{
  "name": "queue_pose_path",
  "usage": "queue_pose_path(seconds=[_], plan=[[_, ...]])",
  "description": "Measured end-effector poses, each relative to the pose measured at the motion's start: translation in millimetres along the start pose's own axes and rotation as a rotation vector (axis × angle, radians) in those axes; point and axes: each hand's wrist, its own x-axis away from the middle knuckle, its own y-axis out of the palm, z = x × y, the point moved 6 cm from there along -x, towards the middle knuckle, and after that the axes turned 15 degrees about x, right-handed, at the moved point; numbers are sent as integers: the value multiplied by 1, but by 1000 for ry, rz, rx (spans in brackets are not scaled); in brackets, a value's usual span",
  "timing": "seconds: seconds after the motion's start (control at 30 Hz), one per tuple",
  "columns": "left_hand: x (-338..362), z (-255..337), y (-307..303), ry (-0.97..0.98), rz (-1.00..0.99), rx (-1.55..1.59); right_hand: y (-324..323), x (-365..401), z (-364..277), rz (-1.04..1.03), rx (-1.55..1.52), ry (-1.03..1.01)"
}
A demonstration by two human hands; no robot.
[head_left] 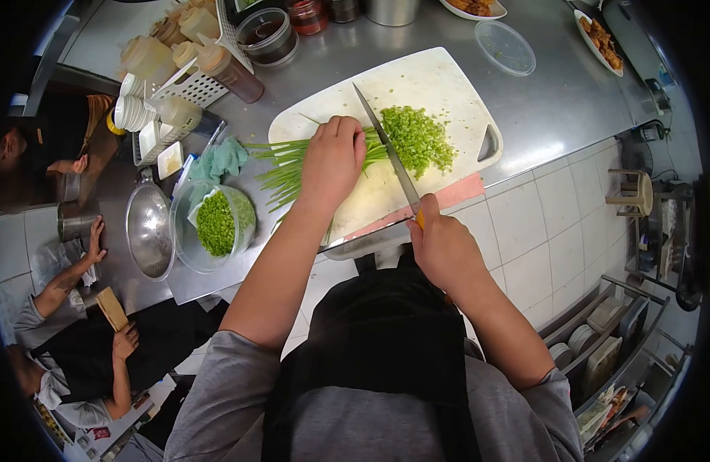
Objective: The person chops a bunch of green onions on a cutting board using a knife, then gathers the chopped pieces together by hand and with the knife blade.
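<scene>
On the white cutting board (447,77), my left hand (334,162) presses down on a bunch of long green stalks (286,168), its fingers curled over them near their cut ends. My right hand (441,239) grips the yellow handle of a long knife (393,158). The blade lies across the board just right of the stalks, pointing away from me. Beyond it spreads a pile of chopped green pieces (416,138). A folded pink cloth (455,192) shows under the board's near edge. More chopped greens (216,223) fill a clear bowl (246,206) at the left.
Left of the bowl are a metal colander (149,231), a green cloth (220,159) and a white basket (197,88) with bottles. A clear lid (505,48) and plates of food (599,42) lie at the back. Two other people stand at the left, one holding a wooden block (112,309).
</scene>
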Motion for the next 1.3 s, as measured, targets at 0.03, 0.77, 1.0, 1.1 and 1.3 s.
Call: queue_pose_path(seconds=[0.03, 0.77, 1.0, 1.1, 1.3], plan=[[2, -1, 1, -6, 2, 4, 0, 0, 0, -12, 9, 13], [16, -5, 7, 127, 87, 48, -57, 1, -20, -230, 87, 46], [17, -6, 7, 144, 101, 37, 25, 4, -7, -90, 203, 105], [16, -2, 6, 166, 102, 61, -60, 7, -26, -291, 49, 109], [20, -3, 7, 181, 84, 95, 20, 3, -10, -167, 190, 99]])
